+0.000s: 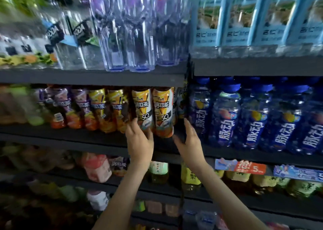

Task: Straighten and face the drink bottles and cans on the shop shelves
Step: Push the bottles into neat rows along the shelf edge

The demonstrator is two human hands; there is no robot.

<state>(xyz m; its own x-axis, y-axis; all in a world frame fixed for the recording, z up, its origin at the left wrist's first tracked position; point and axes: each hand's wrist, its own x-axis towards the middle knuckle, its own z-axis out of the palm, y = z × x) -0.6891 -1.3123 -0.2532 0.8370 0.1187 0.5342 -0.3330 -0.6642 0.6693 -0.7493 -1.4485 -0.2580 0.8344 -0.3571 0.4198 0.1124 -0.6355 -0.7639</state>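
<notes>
Head view: clamped left hand (139, 139) round base of left iced-tea bottle (142, 105) at front edge of middle shelf (83, 138), probably to turn label forward; held right hand (189, 139) spread, gripping nothing, just right of neighbouring tea bottle (163, 111), likely to steady it.

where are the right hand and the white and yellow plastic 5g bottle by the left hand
right hand (190, 142): head view, back of the hand
white and yellow plastic 5g bottle (142, 105): head view, label front
</notes>
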